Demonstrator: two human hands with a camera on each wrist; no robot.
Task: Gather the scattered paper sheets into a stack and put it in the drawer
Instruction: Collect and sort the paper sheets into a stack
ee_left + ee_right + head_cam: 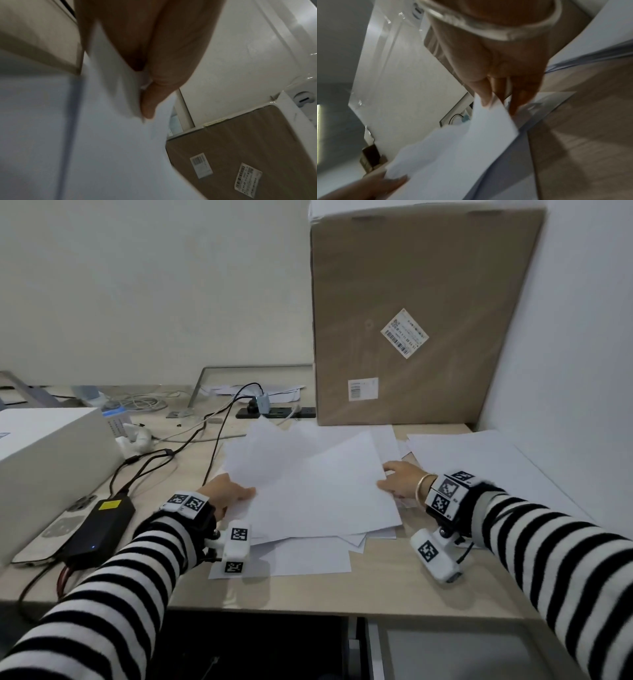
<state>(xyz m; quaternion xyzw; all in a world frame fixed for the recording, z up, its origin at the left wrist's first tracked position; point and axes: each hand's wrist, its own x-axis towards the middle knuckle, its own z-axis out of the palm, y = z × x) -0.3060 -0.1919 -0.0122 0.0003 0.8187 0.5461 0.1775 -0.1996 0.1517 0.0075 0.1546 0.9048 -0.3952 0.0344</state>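
**Mid-gather: loose sheets pinched both sides, pile not squared**

While I had the top sheets [318,484] lifted off the desk [342,590], my left hand [227,494] was pinching their left edge, thumb on top; my right hand [402,479] was pinching the right edge, thumb over, fingers under; both hands grasping paper, neither free.

Location: the sheets sat mid-desk in front of the cardboard box [421,313], fanned over more loose sheets lying flat; another sheet [479,453] lay apart at far right, untouched; the drawer [455,652] stood open below the desk edge, nothing in it that I could see.

Risks, my read: edges were misaligned, so lower sheets could slip out of a light pinch; the far-left corner was curling up and could fold; dragging left could snag the cables [191,440].

Orientation: top sheet's long axis ran roughly left-right, skewed, right end farther from me; sheets beneath pointed at differing angles.
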